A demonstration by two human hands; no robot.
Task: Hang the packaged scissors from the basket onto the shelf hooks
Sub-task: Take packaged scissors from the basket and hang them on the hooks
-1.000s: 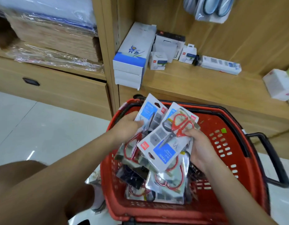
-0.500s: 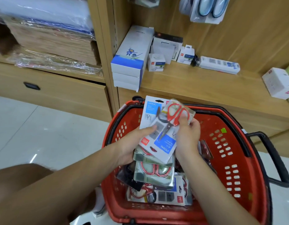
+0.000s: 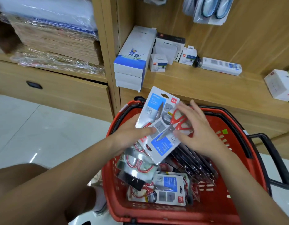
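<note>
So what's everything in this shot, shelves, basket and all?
basket: one, red with black handles, on the floor before the shelf
held scissors packs: at least two, white-blue cards, red scissors on the front one, above the basket
loose scissors packs: several, same colours, inside the basket
long boxes: three stacked, white and blue, shelf's left end
small boxes: three, mostly white, mid shelf
long pack: one, white, mid shelf
white box: one, far right
hanging packs: a few, blue-rimmed, top right
wrapped cardboard: one stack, brown, left shelf
drawer: one, wood, lower left
left hand: grips the held packs
right hand: fingers spread on the front pack
</note>
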